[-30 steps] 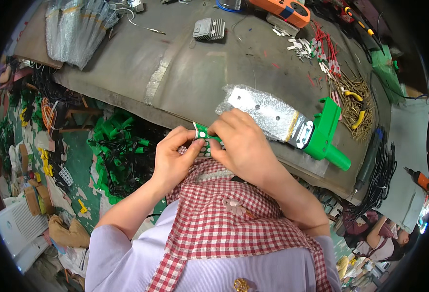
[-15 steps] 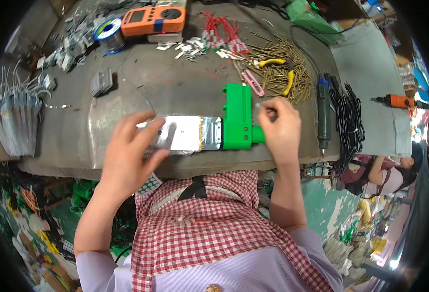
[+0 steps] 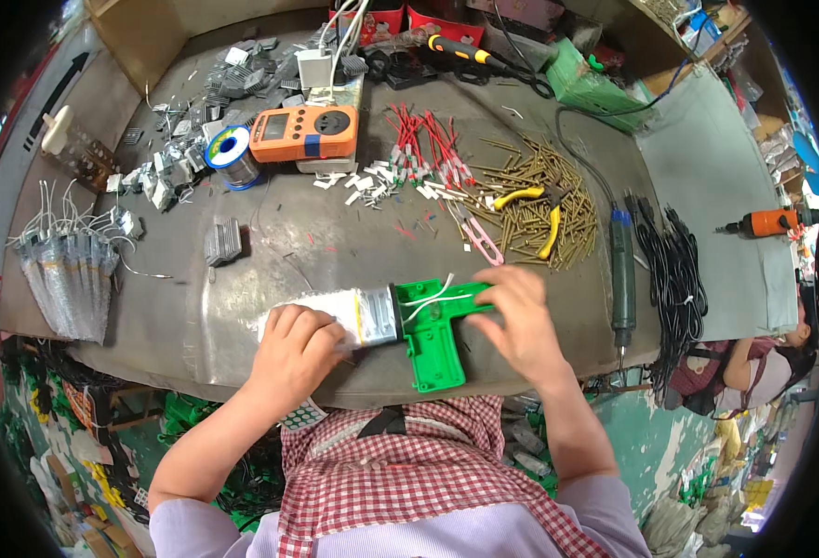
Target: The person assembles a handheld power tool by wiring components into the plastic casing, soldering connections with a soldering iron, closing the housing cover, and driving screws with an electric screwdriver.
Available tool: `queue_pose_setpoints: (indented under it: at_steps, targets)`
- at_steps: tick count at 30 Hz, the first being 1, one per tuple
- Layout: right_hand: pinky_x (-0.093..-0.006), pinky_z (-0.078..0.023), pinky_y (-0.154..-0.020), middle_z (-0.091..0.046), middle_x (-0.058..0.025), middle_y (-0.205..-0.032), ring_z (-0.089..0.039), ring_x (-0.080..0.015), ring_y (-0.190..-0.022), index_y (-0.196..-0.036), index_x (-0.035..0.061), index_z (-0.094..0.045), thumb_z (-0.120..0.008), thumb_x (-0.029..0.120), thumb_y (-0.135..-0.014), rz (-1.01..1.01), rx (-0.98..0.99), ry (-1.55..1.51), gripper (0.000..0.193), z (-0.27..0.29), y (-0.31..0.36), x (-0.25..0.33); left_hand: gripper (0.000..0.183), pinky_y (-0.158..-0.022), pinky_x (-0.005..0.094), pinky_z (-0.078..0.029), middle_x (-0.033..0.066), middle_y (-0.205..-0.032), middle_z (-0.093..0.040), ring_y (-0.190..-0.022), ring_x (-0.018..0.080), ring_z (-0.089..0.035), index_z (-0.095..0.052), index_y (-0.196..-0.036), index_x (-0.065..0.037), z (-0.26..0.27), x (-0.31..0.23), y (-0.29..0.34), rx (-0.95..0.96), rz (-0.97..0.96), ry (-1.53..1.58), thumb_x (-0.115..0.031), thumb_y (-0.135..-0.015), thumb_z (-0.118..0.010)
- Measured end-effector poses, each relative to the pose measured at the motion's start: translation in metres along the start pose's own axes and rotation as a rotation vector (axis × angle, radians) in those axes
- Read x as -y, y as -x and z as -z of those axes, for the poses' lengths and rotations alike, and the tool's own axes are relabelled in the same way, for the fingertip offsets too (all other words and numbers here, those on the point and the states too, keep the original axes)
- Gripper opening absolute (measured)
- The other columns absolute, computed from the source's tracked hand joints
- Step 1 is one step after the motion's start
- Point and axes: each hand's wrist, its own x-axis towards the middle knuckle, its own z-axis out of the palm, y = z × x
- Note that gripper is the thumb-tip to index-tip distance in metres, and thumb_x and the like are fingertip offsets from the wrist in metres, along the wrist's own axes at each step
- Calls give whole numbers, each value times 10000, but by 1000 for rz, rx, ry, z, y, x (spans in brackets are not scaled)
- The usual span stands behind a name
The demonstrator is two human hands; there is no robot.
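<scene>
The green shell (image 3: 434,337) with its silver plate (image 3: 353,314) lies at the lower middle of the frame, near the tabletop (image 3: 270,251) edge. The left hand (image 3: 299,349) presses down on the plate, fingers curled; the right hand (image 3: 518,321) pinches the shell's right end beside two white wires (image 3: 432,293). It looks light and rigid; best held by the plastic body, sparing the thin wires.
</scene>
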Motion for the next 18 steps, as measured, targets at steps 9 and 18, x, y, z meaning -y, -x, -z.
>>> queue_pose_setpoints:
  at_steps: [9,18]
  targets:
    - [-346,-488,-636,-635,-124,-713,-634,-257,-661,-931,-12,-607,-627,167,-860,-295,32,-295,193,-35,-150,-55,114,-580,357,-441,130,-763,-546,-681,285,-543,-627,-906,-12,7,5,-55,156,317,396,-93,-829,-651]
    - [-304,-445,-449,-603,-81,-578,-561,-147,-450,-978,-6,-531,-585,95,-817,-407,503,-290,197,-23,-149,-36,176,-709,420,-487,149,-874,-602,-847,336,-616,-613,-1018,-37,-52,65,-149,8,205,173,-72,-846,-607]
